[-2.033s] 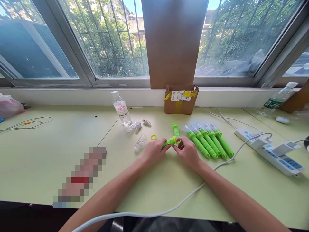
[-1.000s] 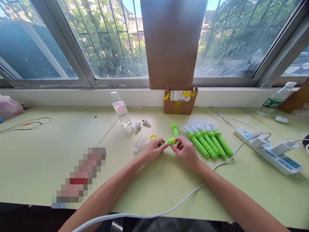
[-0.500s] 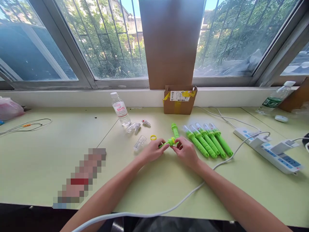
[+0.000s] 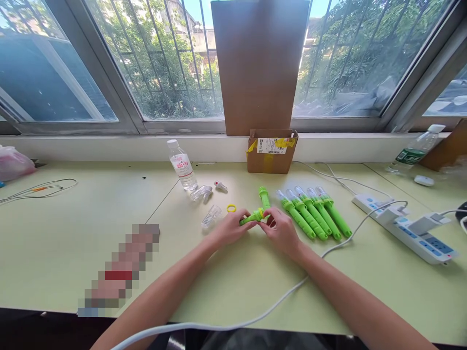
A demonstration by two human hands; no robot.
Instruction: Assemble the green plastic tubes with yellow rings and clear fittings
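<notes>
1. Little changed: your left hand (image 4: pixel 231 227) still grips the green handle (image 4: pixel 249 218); right hand (image 4: pixel 282 234) pinches its yellow-ringed end.
2. Handle's between table's (image 4: pixel 226 282) near and far edges.
3. Cardboard box (image 4: pixel 268 166) at far edge, window (image 4: pixel 171 73) beyond.

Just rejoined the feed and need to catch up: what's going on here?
A person's left hand holds a green handle, while the right hand works at its end by a yellow ring. A second handle lies just behind. Five clear-tipped handles lie side by side to the right; a loose ring and clear plastic pieces lie to the left.
</notes>
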